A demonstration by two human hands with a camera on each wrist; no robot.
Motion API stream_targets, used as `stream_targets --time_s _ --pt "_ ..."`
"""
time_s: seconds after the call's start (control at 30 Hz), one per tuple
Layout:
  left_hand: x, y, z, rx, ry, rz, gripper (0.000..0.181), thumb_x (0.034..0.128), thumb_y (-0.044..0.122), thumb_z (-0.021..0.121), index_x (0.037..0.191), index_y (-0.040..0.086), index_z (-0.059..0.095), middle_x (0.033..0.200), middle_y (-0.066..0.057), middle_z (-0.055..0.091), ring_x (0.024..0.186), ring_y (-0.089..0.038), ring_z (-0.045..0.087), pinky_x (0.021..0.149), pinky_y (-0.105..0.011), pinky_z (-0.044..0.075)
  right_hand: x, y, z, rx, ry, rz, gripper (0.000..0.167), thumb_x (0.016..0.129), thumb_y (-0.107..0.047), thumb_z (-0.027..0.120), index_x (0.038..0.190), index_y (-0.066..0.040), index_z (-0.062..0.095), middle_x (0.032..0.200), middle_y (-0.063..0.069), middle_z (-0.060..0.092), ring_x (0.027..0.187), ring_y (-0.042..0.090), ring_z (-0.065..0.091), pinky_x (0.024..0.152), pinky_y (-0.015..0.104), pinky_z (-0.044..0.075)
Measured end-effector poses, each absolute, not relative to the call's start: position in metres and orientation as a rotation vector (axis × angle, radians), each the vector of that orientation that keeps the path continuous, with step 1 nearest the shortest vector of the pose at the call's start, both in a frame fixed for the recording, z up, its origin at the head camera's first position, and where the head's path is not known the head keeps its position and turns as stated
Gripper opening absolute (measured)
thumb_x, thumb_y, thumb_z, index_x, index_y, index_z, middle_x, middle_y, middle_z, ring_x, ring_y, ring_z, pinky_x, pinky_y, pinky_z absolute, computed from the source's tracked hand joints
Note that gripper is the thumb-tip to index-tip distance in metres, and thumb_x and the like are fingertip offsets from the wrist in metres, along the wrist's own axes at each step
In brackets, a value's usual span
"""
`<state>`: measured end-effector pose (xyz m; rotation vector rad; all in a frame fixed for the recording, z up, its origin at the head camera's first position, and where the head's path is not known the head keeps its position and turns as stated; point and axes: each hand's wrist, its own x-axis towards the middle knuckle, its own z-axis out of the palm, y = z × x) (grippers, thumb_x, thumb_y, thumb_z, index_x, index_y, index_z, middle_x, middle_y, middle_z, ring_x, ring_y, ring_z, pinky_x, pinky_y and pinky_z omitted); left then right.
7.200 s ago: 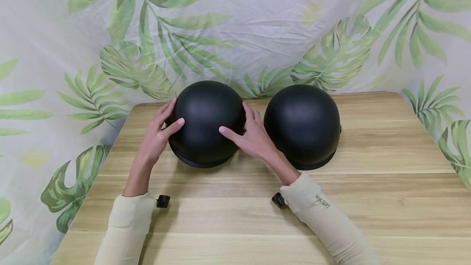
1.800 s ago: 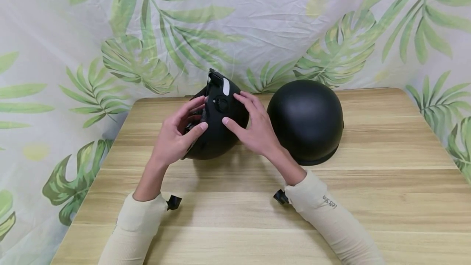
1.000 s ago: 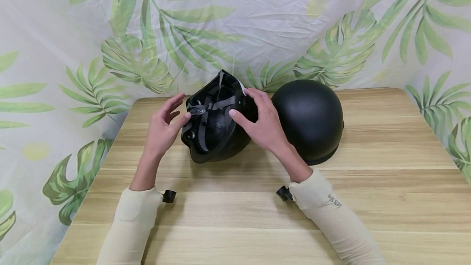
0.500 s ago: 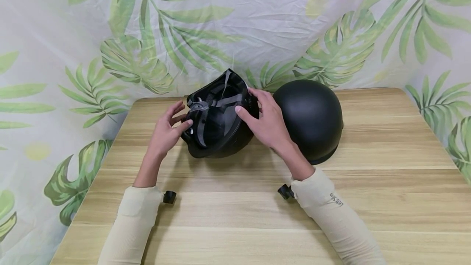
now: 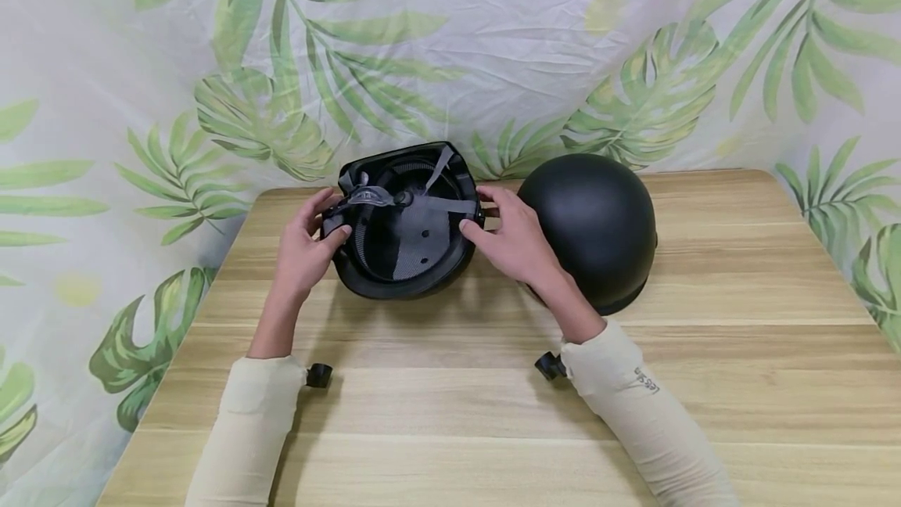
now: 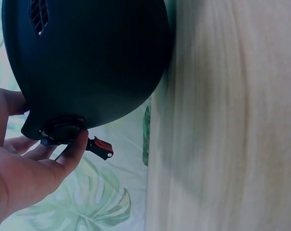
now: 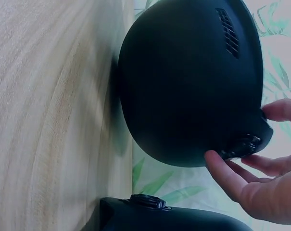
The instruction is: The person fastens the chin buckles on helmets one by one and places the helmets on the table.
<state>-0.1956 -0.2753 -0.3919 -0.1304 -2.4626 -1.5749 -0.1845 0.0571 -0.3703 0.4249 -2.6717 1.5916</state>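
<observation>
A black helmet (image 5: pixel 404 288) lies crown down at the back left of the table, its opening facing up. Inside it a mesh liner and grey chin straps (image 5: pixel 443 204) show. My left hand (image 5: pixel 303 249) grips the helmet's left side, thumb at the rim. On the opposite side my right hand (image 5: pixel 517 241) holds the rim between thumb and fingers. In the left wrist view a strap buckle (image 6: pixel 102 147) with a red part hangs by the fingertips, near a round side fitting (image 6: pixel 63 127). The right wrist view shows the helmet's outer shell (image 7: pixel 183 86) with a grille vent.
A second black helmet (image 5: pixel 587 225) stands dome up just right of my right hand, partly behind the forearm. The wooden tabletop (image 5: pixel 436 397) reaches toward the front. Behind the table hangs a leaf-patterned cloth (image 5: pixel 521 45).
The left helmet went from dome up to tilted on its side, then over onto its crown, opening upward. Both hands shifted their hold on its rim. The second helmet stayed put.
</observation>
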Motion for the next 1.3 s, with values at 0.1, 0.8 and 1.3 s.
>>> stream_targets --time_s 0.1,0.8,1.3 --pt "-0.193 -0.274 -0.387 -0.140 -2.456 -1.555 0.067 0.0956 -0.002 0.070 0.158 0.005 0.047 0.152 -0.018 0.058 0.128 -0.037 0.060 0.089 -0.015 0.047 -0.185 0.059 -0.370 0.411 -2.717 1.585 0.064 0.101 -0.032 0.069 0.158 -0.011 0.048 0.155 0.011 0.052 0.133 0.033 0.060 0.100 0.047 0.057" --pt "-0.181 -0.286 -0.366 -0.308 -2.640 -1.364 0.066 0.0980 0.008 0.072 0.159 0.010 0.048 0.154 -0.017 0.056 0.141 -0.040 0.054 0.095 -0.021 0.051 -0.182 0.067 -0.367 0.524 -2.807 1.486 0.062 0.101 -0.032 0.072 0.155 -0.009 0.051 0.156 0.013 0.049 0.136 0.034 0.058 0.103 0.049 0.056" --pt "-0.182 -0.298 -0.364 -0.162 -2.814 -1.507 0.080 0.1027 0.033 0.070 0.170 0.022 0.028 0.168 -0.018 0.036 0.147 -0.042 0.045 0.112 -0.059 0.042 -0.182 0.071 -0.363 0.550 -2.843 1.474 0.052 0.100 -0.028 0.074 0.146 -0.008 0.061 0.150 0.015 0.052 0.133 0.035 0.060 0.100 0.048 0.057"
